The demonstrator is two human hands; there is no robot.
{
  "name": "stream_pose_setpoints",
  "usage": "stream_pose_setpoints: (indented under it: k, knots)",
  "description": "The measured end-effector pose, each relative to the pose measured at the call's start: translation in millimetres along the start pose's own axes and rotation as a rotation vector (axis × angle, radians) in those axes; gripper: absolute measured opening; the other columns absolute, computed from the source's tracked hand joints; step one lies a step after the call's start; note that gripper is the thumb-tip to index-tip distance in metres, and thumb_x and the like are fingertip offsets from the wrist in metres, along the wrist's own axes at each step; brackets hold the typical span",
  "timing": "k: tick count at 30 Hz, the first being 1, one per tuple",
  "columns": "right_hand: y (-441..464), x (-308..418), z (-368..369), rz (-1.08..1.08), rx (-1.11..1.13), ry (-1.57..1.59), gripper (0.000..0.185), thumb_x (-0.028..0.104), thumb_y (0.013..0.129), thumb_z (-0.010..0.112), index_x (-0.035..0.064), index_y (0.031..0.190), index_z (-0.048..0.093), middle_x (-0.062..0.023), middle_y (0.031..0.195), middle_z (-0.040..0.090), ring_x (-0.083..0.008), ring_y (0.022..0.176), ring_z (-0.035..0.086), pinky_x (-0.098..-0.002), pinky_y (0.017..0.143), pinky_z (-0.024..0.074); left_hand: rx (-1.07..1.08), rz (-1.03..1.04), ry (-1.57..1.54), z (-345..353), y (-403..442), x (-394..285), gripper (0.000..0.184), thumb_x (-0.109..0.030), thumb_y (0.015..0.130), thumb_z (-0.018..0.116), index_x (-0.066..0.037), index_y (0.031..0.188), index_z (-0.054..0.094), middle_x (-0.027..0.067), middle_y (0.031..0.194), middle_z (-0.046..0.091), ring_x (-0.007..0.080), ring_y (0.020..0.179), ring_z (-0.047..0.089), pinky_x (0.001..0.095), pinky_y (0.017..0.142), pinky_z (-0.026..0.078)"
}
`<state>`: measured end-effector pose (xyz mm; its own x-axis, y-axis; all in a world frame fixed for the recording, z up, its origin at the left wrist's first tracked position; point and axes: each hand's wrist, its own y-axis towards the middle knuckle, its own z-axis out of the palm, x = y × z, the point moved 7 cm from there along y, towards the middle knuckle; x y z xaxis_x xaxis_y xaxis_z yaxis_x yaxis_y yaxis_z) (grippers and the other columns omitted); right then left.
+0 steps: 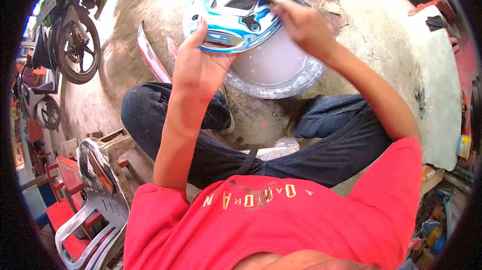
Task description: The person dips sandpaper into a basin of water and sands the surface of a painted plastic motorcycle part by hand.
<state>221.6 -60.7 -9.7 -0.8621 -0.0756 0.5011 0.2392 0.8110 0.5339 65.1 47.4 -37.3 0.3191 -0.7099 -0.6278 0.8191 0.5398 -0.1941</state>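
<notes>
A blue and white glossy curved panel (231,24) is held up over a round basin (273,89) of cloudy liquid. My left hand (201,66) grips the panel's lower left side, its thumb on the front face and the other fingers hidden behind. At the panel's upper right end is my right hand (301,21), its fingers bent and blurred by motion. Whether it pinches the edge or something small cannot be made out.
Red and white panels (150,54) lie on the floor left of the basin. Motorcycles (75,44) stand at the far left, with a grey plastic chair (108,209) below them. A pale sheet (442,104) lies at the right. My bent legs flank the basin's near side.
</notes>
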Motion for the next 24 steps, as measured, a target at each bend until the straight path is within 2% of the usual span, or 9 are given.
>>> stream_pose_setpoints:
  k: [1, 5, 7, 10, 11, 15, 19, 21, 24]
  knots:
    - [4, -26, -1, 0.255, 0.143, -0.133, 0.035, 0.011, 0.100, 0.050, 0.0020, 0.133, 0.057, -0.0214, 0.096, 0.072, -0.0310, 0.090, 0.073, -0.0377, 0.081, 0.0580, -0.011, 0.001, -0.005, 1, -1, -1, 0.041, -0.027, 0.108, 0.036, -0.001, 0.138, 0.042, 0.0177, 0.131, 0.057, 0.0313, 0.122, 0.057, 0.0514, 0.105, 0.046]
    - [-16, 62, 13, -0.238, 0.021, -0.048, 0.042, -0.002, 0.090, 0.059, 0.0015, 0.132, 0.057, -0.0214, 0.134, 0.058, -0.0301, 0.111, 0.067, -0.0367, 0.092, 0.0547, 0.054, 0.009, -0.011, 3, 1, -1, 0.041, -0.027, 0.108, 0.036, 0.000, 0.139, 0.041, 0.0181, 0.131, 0.057, 0.0315, 0.121, 0.057, 0.0516, 0.105, 0.046]
    - [-21, 82, 11, -0.282, 0.020, 0.054, 0.042, -0.003, 0.090, 0.058, 0.0033, 0.132, 0.057, -0.0190, 0.132, 0.060, -0.0288, 0.108, 0.068, -0.0369, 0.091, 0.0553, 0.033, 0.013, 0.001, 1, 0, 0, 0.041, -0.027, 0.108, 0.036, 0.000, 0.138, 0.042, 0.0181, 0.132, 0.057, 0.0318, 0.122, 0.057, 0.0518, 0.104, 0.046]
    - [-4, 4, 5, 0.088, 0.036, 0.106, 0.030, 0.016, 0.097, 0.053, 0.0061, 0.124, 0.063, -0.0228, 0.121, 0.064, -0.0333, 0.113, 0.064, -0.0421, 0.094, 0.0520, 0.058, 0.017, -0.025, 3, 0, -2, 0.040, -0.026, 0.108, 0.037, 0.000, 0.138, 0.043, 0.0178, 0.132, 0.057, 0.0319, 0.122, 0.057, 0.0521, 0.104, 0.046]
    - [1, -11, -1, 0.456, 0.225, -0.039, 0.029, 0.014, 0.096, 0.053, 0.0039, 0.122, 0.063, -0.0225, 0.122, 0.064, -0.0345, 0.112, 0.064, -0.0410, 0.093, 0.0525, 0.030, 0.014, -0.026, 2, -2, -1, 0.040, -0.026, 0.108, 0.037, 0.000, 0.138, 0.043, 0.0178, 0.132, 0.057, 0.0319, 0.122, 0.057, 0.0521, 0.104, 0.046]
    - [-20, 78, 10, -0.276, 0.026, -0.032, 0.046, -0.005, 0.087, 0.060, 0.0045, 0.132, 0.058, -0.0183, 0.133, 0.060, -0.0332, 0.125, 0.058, -0.0401, 0.100, 0.0500, 0.024, 0.007, -0.008, -6, 2, -1, 0.040, -0.025, 0.107, 0.038, 0.000, 0.138, 0.043, 0.0176, 0.133, 0.057, 0.0318, 0.123, 0.056, 0.0522, 0.105, 0.045]
    - [-16, 62, 3, -0.259, 0.011, -0.034, 0.046, 0.000, 0.088, 0.062, 0.0072, 0.133, 0.058, -0.0192, 0.130, 0.061, -0.0326, 0.117, 0.063, -0.0400, 0.094, 0.0534, 0.145, -0.001, -0.072, 6, -1, -2, 0.040, -0.025, 0.107, 0.040, 0.000, 0.138, 0.043, 0.0174, 0.133, 0.057, 0.0317, 0.123, 0.056, 0.0517, 0.105, 0.045]
    - [-2, -5, -3, 0.310, 0.148, -0.045, 0.037, 0.004, 0.093, 0.056, 0.0073, 0.130, 0.059, -0.0250, 0.123, 0.063, -0.0332, 0.099, 0.070, -0.0395, 0.090, 0.0547, 0.072, 0.006, -0.045, 5, -4, -2, 0.040, -0.026, 0.107, 0.040, 0.000, 0.137, 0.043, 0.0179, 0.133, 0.057, 0.0318, 0.123, 0.057, 0.0519, 0.105, 0.045]
    - [-4, 33, 2, 0.012, 0.057, -0.007, 0.041, 0.002, 0.091, 0.060, 0.0051, 0.132, 0.059, -0.0218, 0.128, 0.062, -0.0327, 0.114, 0.064, -0.0405, 0.098, 0.0513, 0.053, 0.001, -0.047, 3, 1, -2, 0.040, -0.026, 0.107, 0.040, 0.000, 0.137, 0.043, 0.0180, 0.133, 0.057, 0.0317, 0.122, 0.057, 0.0524, 0.106, 0.045]
